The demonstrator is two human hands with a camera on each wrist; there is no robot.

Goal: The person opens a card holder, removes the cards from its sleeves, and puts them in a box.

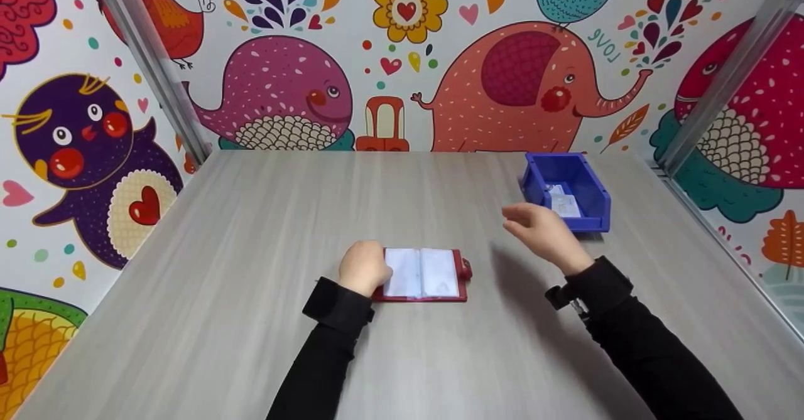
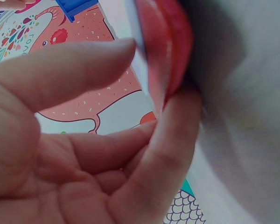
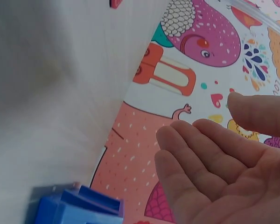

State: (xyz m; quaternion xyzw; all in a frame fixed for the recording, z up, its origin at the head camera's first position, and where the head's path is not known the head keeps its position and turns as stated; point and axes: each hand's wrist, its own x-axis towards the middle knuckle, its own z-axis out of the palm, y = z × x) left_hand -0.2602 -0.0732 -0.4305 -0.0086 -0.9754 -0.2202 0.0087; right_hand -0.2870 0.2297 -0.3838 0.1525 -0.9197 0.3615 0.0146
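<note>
Red, glossy-looking covers make the open booklet (image 1: 439,274) look light, probably bendable along its middle fold and a little slick under the fingertips. Its pale inner leaves seem like thin plastic or paper, so they would likely crease or slide before the covers give; the firmer places to take hold are the side borders, with the thumb on the inner face and a finger under the cover. That is roughly how the left hand (image 1: 365,268) has it: it pinches the booklet's left edge, and in the left wrist view the thumb (image 2: 84,70) reaches the pale leaf while a finger presses against the red cover from the other side. At the opposite edge a small red tab (image 1: 466,268) sticks out, which could catch if the booklet were dragged by that side. The booklet lies open, pages up, on the desk (image 1: 251,219), directly right of the left hand and well apart from the right hand (image 1: 545,235), which is farther right and a little farther forward. The right hand grasps nothing; its fingers extend loosely, thumb apart, above the desk just beside the near left corner of a blue bin (image 1: 587,224). White cards (image 1: 564,205) lie inside that bin.
</note>
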